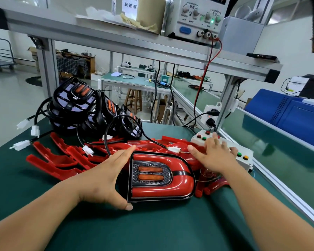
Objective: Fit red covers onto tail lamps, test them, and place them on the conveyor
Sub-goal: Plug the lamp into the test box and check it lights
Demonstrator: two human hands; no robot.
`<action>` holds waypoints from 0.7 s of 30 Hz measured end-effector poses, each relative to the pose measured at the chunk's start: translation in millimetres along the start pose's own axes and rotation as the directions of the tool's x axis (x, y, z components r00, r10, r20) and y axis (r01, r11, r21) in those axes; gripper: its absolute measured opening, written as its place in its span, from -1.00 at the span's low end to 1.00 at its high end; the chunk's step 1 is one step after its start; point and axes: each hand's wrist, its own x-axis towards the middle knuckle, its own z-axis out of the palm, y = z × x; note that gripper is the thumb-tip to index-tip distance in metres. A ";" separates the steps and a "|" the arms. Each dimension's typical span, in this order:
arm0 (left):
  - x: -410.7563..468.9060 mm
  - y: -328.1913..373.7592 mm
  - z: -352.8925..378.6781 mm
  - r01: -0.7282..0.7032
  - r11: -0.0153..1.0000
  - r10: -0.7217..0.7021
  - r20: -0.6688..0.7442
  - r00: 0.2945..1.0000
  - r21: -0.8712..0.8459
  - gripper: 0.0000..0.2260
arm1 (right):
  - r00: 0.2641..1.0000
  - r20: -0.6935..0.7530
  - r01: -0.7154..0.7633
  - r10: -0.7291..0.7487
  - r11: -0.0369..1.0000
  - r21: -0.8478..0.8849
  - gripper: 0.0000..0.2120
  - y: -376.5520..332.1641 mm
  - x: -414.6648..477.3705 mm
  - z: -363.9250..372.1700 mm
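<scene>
Now, step: testing, by the look; red cover already seated on lamp (161,176), flat on the mat, with plug (174,149) seemingly joined just behind lamp.
Left hand (101,180): fingers straight and together along lamp's left edge, thumb at its near-left corner, steadying.
Right hand (214,156): right of lamp, fingers spread over button box (246,161); touching or hovering, cannot tell.
Next: press a button, check for light, then carry lamp to conveyor (288,160), far right of lamp.
Writing: CURRENT, VOLTAGE, ON, OFF on supply (198,17); 装饰框 on cropped sign (130,2); both high behind lamp.
</scene>
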 end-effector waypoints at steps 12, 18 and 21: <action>0.2 0.5 -0.2 -0.008 1.000 0.008 0.000 1.000 0.004 0.31 | 0.989 -0.024 -0.148 0.146 0.986 -0.080 0.16 23.2 -11.7 7.4; 1.3 -5.5 0.5 -0.054 0.998 0.054 -0.028 0.998 -0.016 0.29 | 0.985 -0.015 -0.173 0.172 0.984 -0.035 0.21 24.3 -12.5 13.3; 1.6 -6.9 1.1 -0.054 0.999 0.054 -0.032 0.998 0.000 0.30 | 0.984 -0.011 -0.179 0.178 0.984 -0.010 0.19 22.6 -13.0 11.4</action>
